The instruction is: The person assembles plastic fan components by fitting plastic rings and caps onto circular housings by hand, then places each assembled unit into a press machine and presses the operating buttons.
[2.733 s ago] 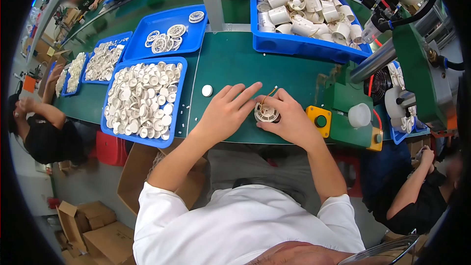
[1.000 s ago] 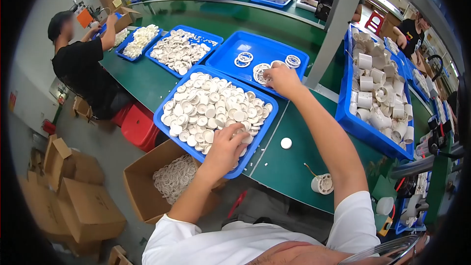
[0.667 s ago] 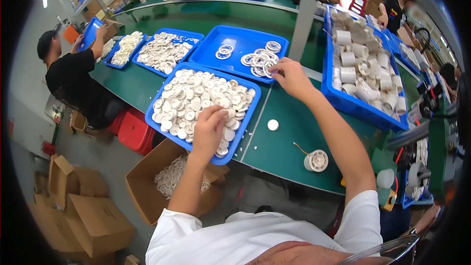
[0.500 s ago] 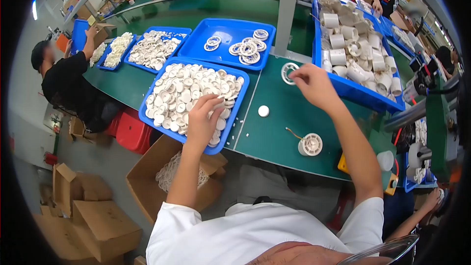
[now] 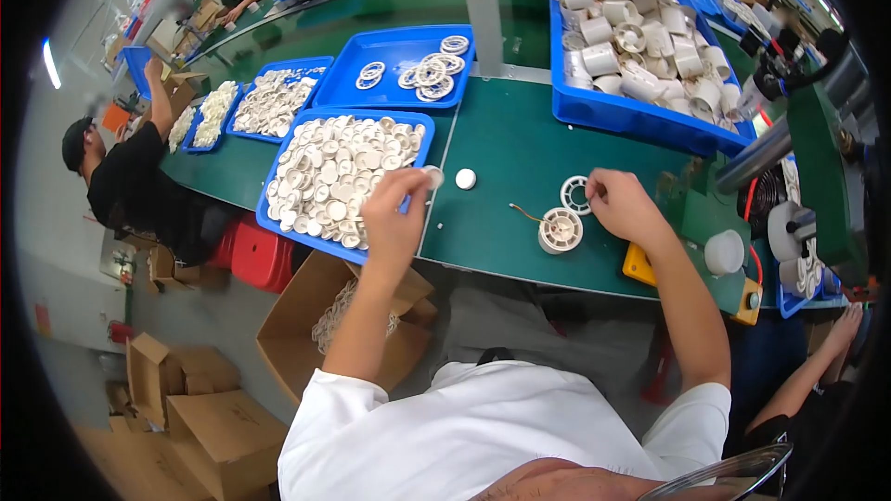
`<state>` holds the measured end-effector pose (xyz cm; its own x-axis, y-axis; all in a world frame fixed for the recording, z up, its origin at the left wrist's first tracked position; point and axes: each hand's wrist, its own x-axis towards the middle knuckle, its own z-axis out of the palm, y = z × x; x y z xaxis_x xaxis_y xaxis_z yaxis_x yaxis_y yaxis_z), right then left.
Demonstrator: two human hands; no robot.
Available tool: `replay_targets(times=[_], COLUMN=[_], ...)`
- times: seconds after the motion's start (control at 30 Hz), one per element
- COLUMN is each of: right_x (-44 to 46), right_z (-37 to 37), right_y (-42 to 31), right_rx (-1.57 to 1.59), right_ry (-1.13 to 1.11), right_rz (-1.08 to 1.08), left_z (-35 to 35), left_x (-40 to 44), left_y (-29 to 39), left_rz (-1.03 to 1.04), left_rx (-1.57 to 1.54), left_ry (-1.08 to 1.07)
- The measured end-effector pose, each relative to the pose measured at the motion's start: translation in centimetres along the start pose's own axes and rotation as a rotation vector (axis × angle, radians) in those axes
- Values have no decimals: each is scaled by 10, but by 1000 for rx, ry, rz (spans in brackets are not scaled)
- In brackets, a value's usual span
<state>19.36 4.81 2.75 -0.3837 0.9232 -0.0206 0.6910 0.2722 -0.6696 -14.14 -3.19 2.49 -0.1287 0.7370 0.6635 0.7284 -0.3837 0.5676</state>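
My left hand [image 5: 394,213] pinches a small white round cap [image 5: 433,177] above the right edge of a blue tray [image 5: 429,141] heaped with similar caps. In my right hand [image 5: 628,209] is a white spoked plastic ring [image 5: 574,195], gripped at its right side. Just below and left of that ring, a white cylindrical housing [image 5: 561,231] stands upright on the green table, its spoked face up and a thin brown wire [image 5: 525,212] sticking out to the left. A single white cap [image 5: 466,179] lies on the table between my hands.
Behind are a blue tray with several white rings [image 5: 329,93] and a large blue bin [image 5: 640,126] of white cylinders. A metal post [image 5: 483,19] rises between them. A yellow box [image 5: 639,264] and machine stand right. A co-worker [image 5: 139,167] sits left. An open carton [image 5: 288,329] is below.
My right hand has brought the white ring toward me, close to the cylindrical housing. My left hand has lifted from the heap toward the right with a cap. The view has shifted.
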Motion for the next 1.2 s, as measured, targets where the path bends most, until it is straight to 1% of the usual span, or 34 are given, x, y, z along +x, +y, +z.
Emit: replay_targets(times=[0.03,0.07,0.13,0.17,0.2,0.27,0.3,0.33,0.4,0.43,0.5,0.53,0.63,0.67,0.7,0.73,0.77,0.8,0.83,0.97,1.03,1.07,1.13,1.17,1.2], right_x=[-3,-7,-11,-11,-13,-15,-14,-13,-10,-9,-8,-8,-9,-9,-9,-10,-10,-10,-10,-19,-30,-36,-50,-56,-60], right_z=[-1,-1,-4,-7,-5,0,-4,-3,4,4,5,5,3,1,0,1,2,2,1,-8,-12,-15,-20,-19,-17], right_y=[-3,-4,-7,-12,-12,-10,-15,-13,-7,-8,-8,-7,-8,-8,-9,-10,-10,-10,-10,-14,-19,-23,-31,-34,-35], right_rx=[-90,-89,-100,-73,-76,-99,-122,-120,-251,-262,-257,-255,-249,-251,-204,-159,-164,-142,-119,-80,44,43,147,160,159], right_ry=[22,27,26,-13,-7,93,13,16,-36,-50,-51,-52,-49,-48,7,57,47,114,183,165,182,177,152,156,148], right_rz=[14,35,35,76,86,-30,13,19,-56,-47,-49,-50,-36,-31,-28,-27,-27,-51,-74,-109,-149,-147,-167,-185,-184], left_z=[12,24,50,58,62,66,66,64,59,59,60,61,61,60,58,60,66,73,80,92,87,84,79,77,75], left_x=[-9,-20,-39,-46,-54,-66,-67,-66,-63,-63,-63,-62,-55,-50,-44,-41,-39,-38,-37,-43,-42,-44,-49,-53,-57], left_y=[12,25,38,39,39,40,44,47,55,52,45,44,53,60,67,74,83,89,94,91,91,91,93,94,95], left_rz=[-41,-83,16,94,98,162,113,116,46,47,129,132,76,74,70,62,124,187,194,196,208,204,102,95,17], left_rx=[-51,-105,-111,-51,-61,-9,-42,-45,-6,-6,31,26,-32,-65,-94,-95,-155,-215,-248,-229,-183,-185,-138,-138,-181], left_ry=[-49,-99,-139,-179,-184,-293,-303,-309,-314,-317,-324,-325,-293,-229,-167,-168,-192,-212,-234,-273,-267,-267,-244,-242,-239])
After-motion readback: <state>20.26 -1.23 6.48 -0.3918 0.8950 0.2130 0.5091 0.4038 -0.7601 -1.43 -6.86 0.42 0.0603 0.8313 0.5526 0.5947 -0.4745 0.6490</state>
